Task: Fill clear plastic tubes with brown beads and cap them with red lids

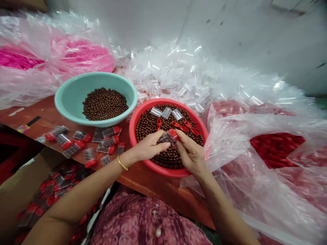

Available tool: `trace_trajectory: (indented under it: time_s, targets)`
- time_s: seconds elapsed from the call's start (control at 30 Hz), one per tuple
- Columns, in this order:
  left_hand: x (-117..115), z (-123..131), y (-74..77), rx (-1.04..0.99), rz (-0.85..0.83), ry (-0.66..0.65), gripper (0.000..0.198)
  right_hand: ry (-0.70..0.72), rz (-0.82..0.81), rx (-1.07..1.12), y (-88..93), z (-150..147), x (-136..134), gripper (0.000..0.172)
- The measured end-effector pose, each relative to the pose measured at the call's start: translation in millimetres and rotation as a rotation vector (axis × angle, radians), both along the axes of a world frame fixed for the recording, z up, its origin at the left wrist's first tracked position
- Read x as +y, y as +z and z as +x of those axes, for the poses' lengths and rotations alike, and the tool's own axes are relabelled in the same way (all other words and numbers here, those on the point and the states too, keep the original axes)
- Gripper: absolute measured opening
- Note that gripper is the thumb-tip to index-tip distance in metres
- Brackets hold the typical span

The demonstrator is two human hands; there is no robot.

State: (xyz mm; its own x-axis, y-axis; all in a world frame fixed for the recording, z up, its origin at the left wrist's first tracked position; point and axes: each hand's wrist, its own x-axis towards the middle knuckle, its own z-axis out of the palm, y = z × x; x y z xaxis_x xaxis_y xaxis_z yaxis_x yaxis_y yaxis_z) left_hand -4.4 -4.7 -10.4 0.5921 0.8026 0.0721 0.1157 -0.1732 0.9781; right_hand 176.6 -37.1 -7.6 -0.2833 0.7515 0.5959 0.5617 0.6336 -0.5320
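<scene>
Over the red basin [133, 131], my left hand [150, 146] grips a clear plastic tube [166, 137] with dark brown balls inside. My right hand [190, 151] pinches the red cap [173, 133] at the tube's upper right end. Brown balls [166, 160] fill much of the basin. On top of them, beyond my hands, lie a few clear tubes [166, 112] and several loose red caps [187, 124]. Whether the cap is fully seated on the tube, I cannot tell.
A teal basin [66, 98] with brown balls stands at left. Capped tubes [89, 157] lie on the red table [153, 187]; more fill a box [30, 166] below. Clear tubes [173, 68] are heaped behind. Plastic bags hold red pieces [277, 148] and pink pieces [81, 56].
</scene>
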Motion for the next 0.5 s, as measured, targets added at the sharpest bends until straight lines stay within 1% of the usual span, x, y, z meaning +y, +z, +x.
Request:
trace_trajectory:
  time_s: [0.1,0.2,0.3,0.4,0.47,0.5]
  targets:
    - [0.3,1.2,0.0,0.028,0.035,0.041,0.019,0.002,0.067,-0.04,0.7,-3.3,-1.7,0.057]
    - [-0.3,1.4,1.1,0.035,0.045,0.087,0.019,0.008,0.069,-0.068,-1.7,-7.9,-3.5,0.061]
    - [-1.0,1.0,1.9,0.005,0.047,0.1,0.02,0.013,0.069,-0.094,-4.0,-8.6,-5.2,0.06]
    - [-0.2,2.3,1.9,0.023,0.044,0.112,0.022,0.016,0.057,-0.124,-1.0,-2.8,-4.7,0.056]
    - [0.9,4.0,2.2,0.053,0.013,0.096,0.024,0.027,0.019,-0.107,3.4,1.4,-2.1,0.047]
    - [1.5,4.7,2.6,0.072,-0.003,0.075,0.024,0.024,-0.018,-0.065,5.7,2.3,-0.2,0.039]
